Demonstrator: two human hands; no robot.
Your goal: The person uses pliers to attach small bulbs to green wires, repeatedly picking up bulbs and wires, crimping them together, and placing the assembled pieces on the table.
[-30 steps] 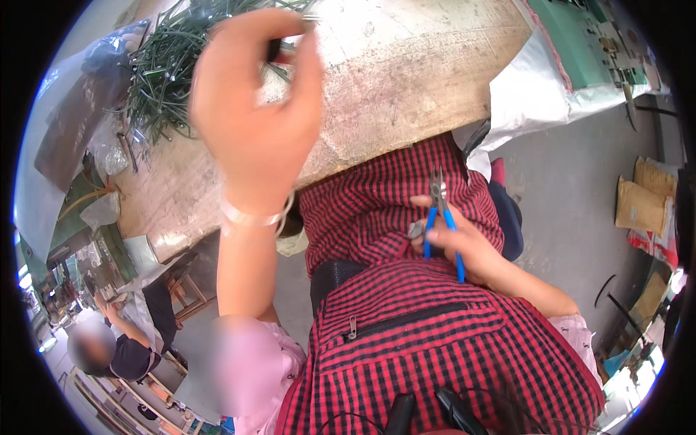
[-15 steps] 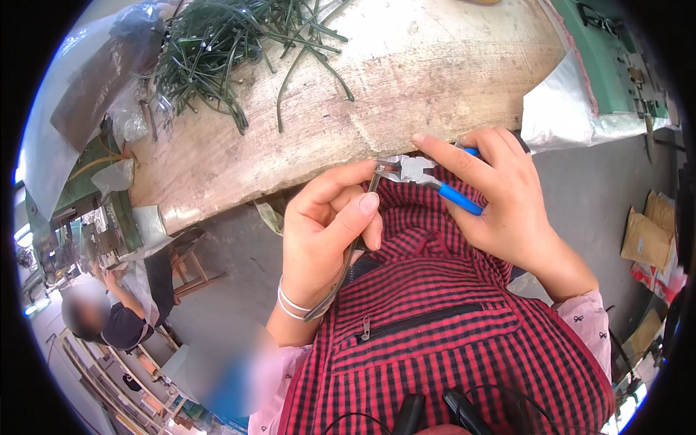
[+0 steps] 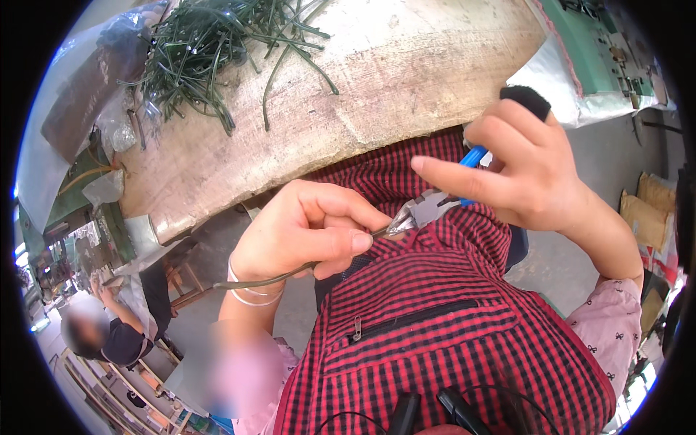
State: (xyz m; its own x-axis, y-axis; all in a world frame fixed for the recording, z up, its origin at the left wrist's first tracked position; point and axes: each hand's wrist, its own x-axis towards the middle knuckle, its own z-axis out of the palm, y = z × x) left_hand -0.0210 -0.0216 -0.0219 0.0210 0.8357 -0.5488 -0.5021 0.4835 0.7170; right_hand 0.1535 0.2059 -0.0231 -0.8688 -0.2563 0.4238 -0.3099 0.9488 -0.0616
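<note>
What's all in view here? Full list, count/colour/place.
wire: one, dark green, pinched in left hand, end at the pliers' tip
pliers: one, blue grips, metal head, in right hand
wire pile: many, dark green, upper left on the bench
bench: one, pale worn wood, across the top
plastic bags: a few, clear, left edge of bench
machine: one, green, upper right
cartons: two, brown, on the floor at right
other person: one, dark top, lower left
apron: one, red and black check, on the person
bangles: two, silver, left wrist
left hand: holds wire
right hand: holds pliers
</note>
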